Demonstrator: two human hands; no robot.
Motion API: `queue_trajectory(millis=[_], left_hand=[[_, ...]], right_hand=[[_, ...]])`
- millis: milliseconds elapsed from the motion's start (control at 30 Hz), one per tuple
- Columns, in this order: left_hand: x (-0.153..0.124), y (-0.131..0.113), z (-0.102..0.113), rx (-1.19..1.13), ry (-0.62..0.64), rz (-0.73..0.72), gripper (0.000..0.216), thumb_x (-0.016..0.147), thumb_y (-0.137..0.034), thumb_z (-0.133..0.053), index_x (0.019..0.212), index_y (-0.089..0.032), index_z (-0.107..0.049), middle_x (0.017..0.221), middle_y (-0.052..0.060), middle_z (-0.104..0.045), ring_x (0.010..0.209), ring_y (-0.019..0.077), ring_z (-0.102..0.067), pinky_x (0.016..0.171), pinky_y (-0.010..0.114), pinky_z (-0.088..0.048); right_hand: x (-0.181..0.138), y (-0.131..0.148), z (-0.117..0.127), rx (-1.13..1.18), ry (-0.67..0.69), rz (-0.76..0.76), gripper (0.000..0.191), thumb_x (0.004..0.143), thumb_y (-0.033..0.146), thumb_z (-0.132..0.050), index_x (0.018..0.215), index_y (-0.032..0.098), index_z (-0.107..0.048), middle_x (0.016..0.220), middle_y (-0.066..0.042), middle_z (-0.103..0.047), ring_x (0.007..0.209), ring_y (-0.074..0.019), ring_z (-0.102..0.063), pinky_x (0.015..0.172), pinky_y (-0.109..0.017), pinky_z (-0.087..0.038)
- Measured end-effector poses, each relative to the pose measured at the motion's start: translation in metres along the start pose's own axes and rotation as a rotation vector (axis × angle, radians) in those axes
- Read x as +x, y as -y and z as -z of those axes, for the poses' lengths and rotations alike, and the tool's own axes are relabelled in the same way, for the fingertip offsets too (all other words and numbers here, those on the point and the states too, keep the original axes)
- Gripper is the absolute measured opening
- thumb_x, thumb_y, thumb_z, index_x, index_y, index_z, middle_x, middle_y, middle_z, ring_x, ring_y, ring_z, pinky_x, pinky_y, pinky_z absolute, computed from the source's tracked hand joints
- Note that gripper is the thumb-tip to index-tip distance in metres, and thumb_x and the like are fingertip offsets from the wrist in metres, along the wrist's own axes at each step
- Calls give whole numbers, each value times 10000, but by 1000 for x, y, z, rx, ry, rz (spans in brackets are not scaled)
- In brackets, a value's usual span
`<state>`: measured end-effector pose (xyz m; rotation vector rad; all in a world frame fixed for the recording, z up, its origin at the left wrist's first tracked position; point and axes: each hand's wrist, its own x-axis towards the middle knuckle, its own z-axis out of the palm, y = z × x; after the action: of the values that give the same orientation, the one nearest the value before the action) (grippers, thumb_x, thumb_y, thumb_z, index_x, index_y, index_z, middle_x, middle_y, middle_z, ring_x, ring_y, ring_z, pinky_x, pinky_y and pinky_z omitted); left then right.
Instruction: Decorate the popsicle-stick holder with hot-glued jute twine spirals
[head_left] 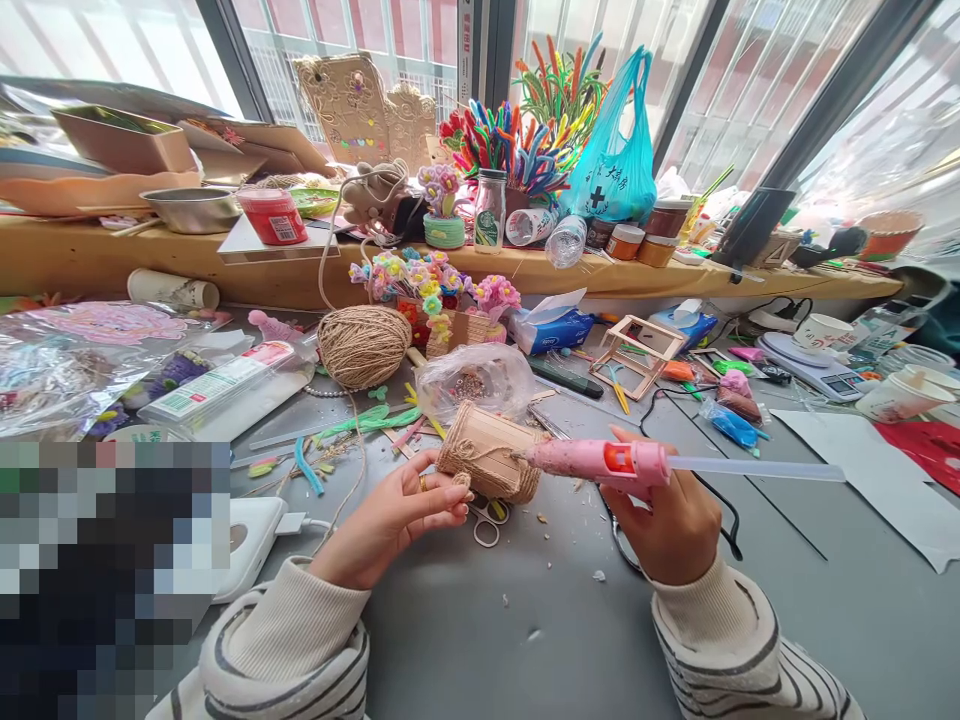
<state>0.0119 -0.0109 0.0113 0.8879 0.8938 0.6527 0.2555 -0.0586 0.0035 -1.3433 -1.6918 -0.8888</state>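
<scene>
In my left hand (409, 515) is a small wooden-slat cylinder (491, 455) wrapped at both ends with jute twine, lying tilted on its side. My left fingers and thumb close on its left end, with a bit of twine at the fingertips. My right hand (667, 520) grips a pink hot glue gun (600, 460), its nozzle touching or very near the slats; I cannot tell which. A clear glue stick (757, 467) juts from the gun's back. Behind my left hand sits a ball of jute twine (364, 346), with a strand running down past my wrist.
Scissors (487, 530) lie under the cylinder. Just behind it stands a clear plastic bag (476, 380) of small bits. A white power block (247, 545) sits left, a small wooden frame (637, 350) back right, white paper (870, 480) right. A cluttered ledge (262, 265) runs along the windows.
</scene>
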Motion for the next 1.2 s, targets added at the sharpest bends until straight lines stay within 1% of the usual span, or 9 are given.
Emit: queue_trajectory(millis=[167, 367, 533, 733, 833, 933, 1033, 1200], left_hand=[[1, 0, 0, -2, -3, 2, 357, 657, -186, -668, 952, -192, -467, 751, -34, -551, 660, 67, -564, 665, 207, -486], [0, -2, -2, 3, -19, 8, 402, 646, -186, -676, 985, -186, -460, 713, -39, -546, 634, 65, -561, 644, 196, -483], [-1, -3, -2, -5, -26, 10, 418, 629, -183, -686, 987, -182, -472, 695, -39, -549, 618, 67, -561, 634, 197, -481], [-1, -3, -4, -28, -56, 5, 401, 608, -172, -697, 949, -183, -486, 715, -32, -562, 632, 73, -564, 644, 204, -483], [-1, -4, -4, -27, -46, 10, 417, 608, -179, -697, 969, -188, -488, 703, -37, -559, 625, 72, -560, 643, 206, -477], [-1, -4, -4, -20, -32, 12, 396, 610, -188, -697, 952, -192, -496, 702, -43, -558, 621, 72, -560, 654, 213, -471], [-2, -4, -4, -23, -38, 15, 394, 602, -196, -701, 941, -192, -503, 697, -42, -559, 618, 78, -561, 659, 222, -465], [-3, -4, -6, -40, -62, 12, 450, 590, -185, -707, 990, -187, -502, 693, -37, -566, 615, 82, -558, 656, 223, -462]], right_hand=[[-1, -1, 0, -12, 1, 3, 242, 716, 176, -573, 951, 158, -519, 831, -49, -687, 692, -141, -636, 543, -213, -482], [1, 0, 0, -4, -7, 18, 228, 700, 133, -575, 923, 143, -527, 815, -66, -688, 658, -135, -633, 519, -205, -471], [2, 1, 2, 2, 1, 16, 220, 710, 144, -576, 923, 151, -523, 824, -60, -687, 647, -134, -629, 504, -210, -465], [1, 1, 2, 9, 13, -2, 235, 724, 178, -581, 951, 160, -521, 829, -49, -685, 664, -133, -632, 537, -208, -475], [0, 1, 2, 1, 21, -12, 248, 728, 172, -575, 970, 162, -519, 832, -47, -684, 659, -128, -631, 542, -202, -477], [0, 1, 3, 16, 23, -8, 249, 729, 192, -577, 970, 167, -518, 842, -52, -681, 655, -134, -630, 537, -209, -479], [1, 2, 4, 38, 21, -3, 244, 725, 170, -575, 960, 182, -514, 853, -46, -679, 653, -136, -631, 533, -212, -481], [2, 1, 5, 28, 33, 1, 250, 718, 162, -583, 957, 171, -513, 850, -60, -680, 647, -140, -633, 538, -214, -483]])
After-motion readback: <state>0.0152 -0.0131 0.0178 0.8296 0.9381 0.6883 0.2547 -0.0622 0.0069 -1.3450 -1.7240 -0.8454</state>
